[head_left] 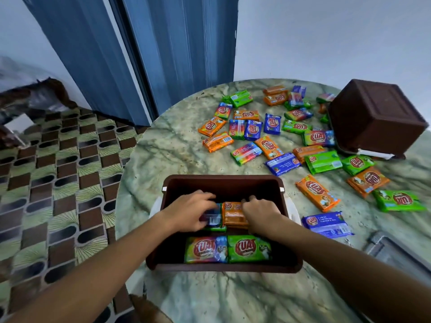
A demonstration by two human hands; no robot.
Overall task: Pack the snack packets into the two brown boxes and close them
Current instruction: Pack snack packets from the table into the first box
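The open brown box (pixel 224 268), nearest at six o'clock, is being filled. Inside, the left hand (pixel 190 212) lies flat over a blue packet (pixel 213 220) and the right hand (pixel 261 212) presses an orange packet (pixel 233 214); whether either is gripped cannot be told. Their long axes run twelve-to-six. Next, loose packets (pixel 268 127) at one o'clock must be fetched.

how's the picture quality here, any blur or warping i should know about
Head view: wide-angle warping bends the table edge and stretches both forearms; the far left edge is smeared with blur; both hands, left hand and right hand, in the open box are a little soft; packet labels on the table stay readable; light is flat and soft, no strong glare.
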